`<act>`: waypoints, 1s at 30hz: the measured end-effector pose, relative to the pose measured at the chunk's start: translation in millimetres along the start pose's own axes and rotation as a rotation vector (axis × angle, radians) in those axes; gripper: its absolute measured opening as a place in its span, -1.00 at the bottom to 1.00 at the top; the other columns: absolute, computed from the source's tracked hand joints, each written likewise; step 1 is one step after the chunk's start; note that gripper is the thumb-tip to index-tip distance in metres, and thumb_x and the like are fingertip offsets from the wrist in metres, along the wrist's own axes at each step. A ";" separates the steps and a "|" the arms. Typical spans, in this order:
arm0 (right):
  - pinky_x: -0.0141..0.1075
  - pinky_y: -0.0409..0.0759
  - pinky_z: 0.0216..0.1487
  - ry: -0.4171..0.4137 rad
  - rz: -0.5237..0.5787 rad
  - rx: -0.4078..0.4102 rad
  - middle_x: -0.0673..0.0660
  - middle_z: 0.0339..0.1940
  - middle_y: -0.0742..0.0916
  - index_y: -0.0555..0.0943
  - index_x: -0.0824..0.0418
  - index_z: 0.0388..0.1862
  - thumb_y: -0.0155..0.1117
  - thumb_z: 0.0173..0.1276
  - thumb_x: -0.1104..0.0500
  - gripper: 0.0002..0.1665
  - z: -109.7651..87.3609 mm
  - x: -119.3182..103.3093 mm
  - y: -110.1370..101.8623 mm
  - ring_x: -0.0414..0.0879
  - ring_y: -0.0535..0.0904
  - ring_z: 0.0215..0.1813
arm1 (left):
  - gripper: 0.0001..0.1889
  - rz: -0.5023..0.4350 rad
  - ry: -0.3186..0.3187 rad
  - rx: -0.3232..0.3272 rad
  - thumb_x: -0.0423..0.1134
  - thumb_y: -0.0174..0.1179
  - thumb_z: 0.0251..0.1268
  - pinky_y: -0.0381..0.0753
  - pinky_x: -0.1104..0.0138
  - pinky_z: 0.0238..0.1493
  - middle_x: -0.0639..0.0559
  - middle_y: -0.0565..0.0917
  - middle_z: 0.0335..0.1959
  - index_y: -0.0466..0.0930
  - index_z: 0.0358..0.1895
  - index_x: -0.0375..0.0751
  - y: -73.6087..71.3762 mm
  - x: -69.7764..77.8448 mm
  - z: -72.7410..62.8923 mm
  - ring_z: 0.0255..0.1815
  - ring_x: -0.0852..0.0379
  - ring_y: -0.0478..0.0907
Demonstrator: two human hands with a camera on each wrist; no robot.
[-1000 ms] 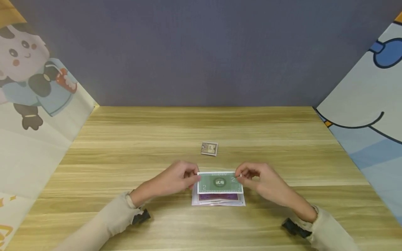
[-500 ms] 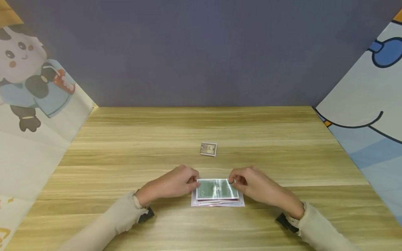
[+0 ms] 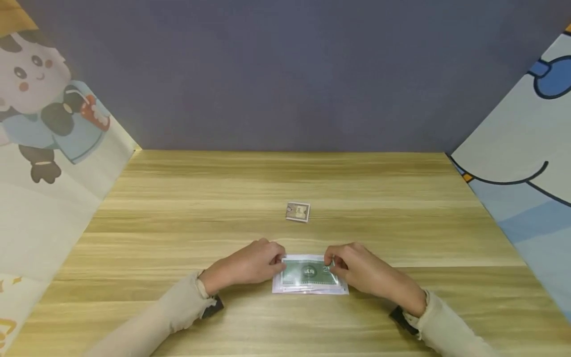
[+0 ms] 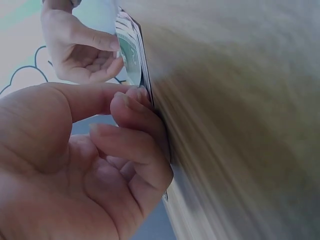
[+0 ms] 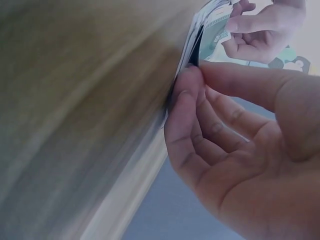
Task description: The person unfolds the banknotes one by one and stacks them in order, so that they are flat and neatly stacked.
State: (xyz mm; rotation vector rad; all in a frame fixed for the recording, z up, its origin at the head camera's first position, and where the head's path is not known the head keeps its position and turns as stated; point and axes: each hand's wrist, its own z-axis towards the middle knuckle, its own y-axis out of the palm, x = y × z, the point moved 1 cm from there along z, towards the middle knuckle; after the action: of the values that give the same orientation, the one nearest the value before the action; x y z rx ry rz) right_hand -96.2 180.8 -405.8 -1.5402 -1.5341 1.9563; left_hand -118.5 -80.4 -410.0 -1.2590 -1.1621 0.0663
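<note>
A green banknote [image 3: 308, 273] with a white border lies over a stack of paper notes [image 3: 277, 287] on the table. My left hand [image 3: 250, 263] pinches its left end between thumb and forefinger. At the other end my right hand [image 3: 370, 270] pinches the note's upper right part. Both wrist views show the green note slightly bowed, its ends a little raised off the stack. The lower notes are mostly hidden beneath it. Beyond the hands lies a small folded brown note [image 3: 298, 211], touched by neither hand.
The wooden table [image 3: 178, 198] runs back to a dark grey panel [image 3: 285, 74]. Side panels with cartoon prints stand at left [image 3: 44, 114] and right [image 3: 526, 124].
Both hands have lowered the green note toward me, down onto the stack. My right hand has shifted slightly left. The small brown note stays where it was on the table.
</note>
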 end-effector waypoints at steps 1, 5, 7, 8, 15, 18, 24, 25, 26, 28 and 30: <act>-0.42 0.53 -0.56 0.001 -0.004 0.000 -0.15 -0.54 0.58 0.64 0.17 -0.20 0.32 0.34 0.35 -0.88 -0.2 -0.6 0.1 -0.35 0.43 -0.55 | -0.71 0.002 -0.006 0.004 -0.31 0.20 0.38 0.21 0.49 -0.65 0.22 0.29 -0.77 0.46 -0.56 -0.08 0.5 0.3 0.1 -0.74 0.34 0.18; -0.42 0.50 -0.59 -0.003 -0.024 0.003 -0.16 -0.59 0.54 0.64 0.18 -0.19 0.32 0.34 0.36 -0.87 -0.8 -3.4 0.1 -0.35 0.39 -0.58 | -0.71 0.017 -0.032 0.024 -0.31 0.19 0.36 0.24 0.48 -0.66 0.21 0.31 -0.75 0.46 -0.57 -0.07 2.4 1.7 0.0 -0.73 0.34 0.21; -0.43 0.49 -0.59 -0.003 -0.031 0.003 -0.16 -0.59 0.53 0.65 0.18 -0.17 0.32 0.34 0.36 -0.86 -1.2 -4.4 0.0 -0.35 0.39 -0.59 | -0.70 0.025 -0.048 0.032 -0.30 0.19 0.36 0.24 0.48 -0.67 0.20 0.32 -0.74 0.44 -0.59 -0.07 2.9 2.8 -0.5 -0.73 0.33 0.22; -0.43 0.49 -0.60 -0.002 -0.034 0.003 -0.16 -0.60 0.53 0.64 0.17 -0.16 0.31 0.34 0.36 -0.85 -1.5 -4.7 -0.1 -0.35 0.38 -0.60 | -0.69 0.031 -0.057 0.036 -0.29 0.19 0.35 0.25 0.48 -0.68 0.19 0.32 -0.74 0.42 -0.60 -0.07 3.0 3.3 -0.8 -0.72 0.33 0.22; -0.44 0.48 -0.60 -0.003 -0.054 0.003 -0.17 -0.61 0.53 0.64 0.18 -0.12 0.31 0.36 0.35 -0.84 -3.1 -4.8 0.3 -0.36 0.38 -0.61 | -0.64 0.043 -0.081 0.041 -0.26 0.20 0.36 0.22 0.48 -0.70 0.18 0.30 -0.74 0.36 -0.64 -0.07 3.2 4.4 -1.7 -0.74 0.31 0.20; -0.44 0.47 -0.61 -0.006 -0.058 0.005 -0.17 -0.62 0.53 0.64 0.19 -0.11 0.31 0.36 0.35 -0.84 -3.9 -5.1 0.5 -0.36 0.37 -0.63 | -0.65 0.034 -0.071 0.039 -0.27 0.20 0.36 0.22 0.48 -0.70 0.19 0.30 -0.75 0.38 -0.63 -0.08 3.2 4.2 -1.6 -0.74 0.32 0.20; -0.45 0.49 -0.60 -0.018 -0.061 0.005 -0.15 -0.60 0.57 0.65 0.23 -0.10 0.30 0.36 0.36 -0.83 -5.0 -6.0 0.4 -0.37 0.40 -0.62 | -0.66 0.025 -0.056 0.028 -0.28 0.21 0.37 0.21 0.48 -0.69 0.20 0.29 -0.76 0.40 -0.61 -0.09 4.1 2.4 -1.0 -0.74 0.32 0.19; -0.45 0.51 -0.59 -0.021 -0.060 0.004 -0.14 -0.59 0.59 0.65 0.23 -0.10 0.31 0.36 0.36 -0.84 -5.0 -6.1 0.3 -0.37 0.41 -0.62 | -0.66 0.024 -0.056 0.025 -0.27 0.21 0.38 0.21 0.48 -0.68 0.20 0.29 -0.76 0.40 -0.61 -0.08 4.1 2.1 -0.9 -0.74 0.32 0.19; -0.46 0.52 -0.58 -0.023 -0.060 0.004 -0.14 -0.57 0.60 0.65 0.23 -0.10 0.31 0.36 0.36 -0.84 -5.0 -6.1 0.1 -0.37 0.42 -0.61 | -0.66 0.022 -0.056 0.024 -0.27 0.20 0.38 0.21 0.48 -0.68 0.20 0.29 -0.75 0.40 -0.61 -0.09 3.9 1.8 -0.7 -0.74 0.32 0.19; -0.46 0.52 -0.57 -0.021 -0.059 0.012 -0.14 -0.55 0.62 0.66 0.22 -0.12 0.32 0.36 0.34 -0.86 -4.6 -6.4 -0.7 -0.38 0.44 -0.60 | -0.66 0.013 -0.054 0.022 -0.26 0.20 0.39 0.21 0.48 -0.67 0.20 0.28 -0.75 0.40 -0.61 -0.09 3.0 1.4 -0.3 -0.73 0.32 0.18; -0.46 0.53 -0.57 -0.020 -0.058 0.032 -0.14 -0.54 0.63 0.68 0.20 -0.15 0.33 0.36 0.32 -0.88 -3.8 -6.9 -1.8 -0.38 0.45 -0.59 | -0.66 0.004 -0.051 0.021 -0.25 0.19 0.40 0.22 0.48 -0.65 0.20 0.29 -0.74 0.40 -0.60 -0.09 1.4 0.9 0.1 -0.71 0.32 0.19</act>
State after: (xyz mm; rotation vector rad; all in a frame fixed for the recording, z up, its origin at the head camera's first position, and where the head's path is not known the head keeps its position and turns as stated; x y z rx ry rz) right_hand -90.8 179.0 -400.0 -1.4514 -1.5296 1.9613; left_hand -117.3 -79.2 -410.5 -1.2468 -1.2005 0.1140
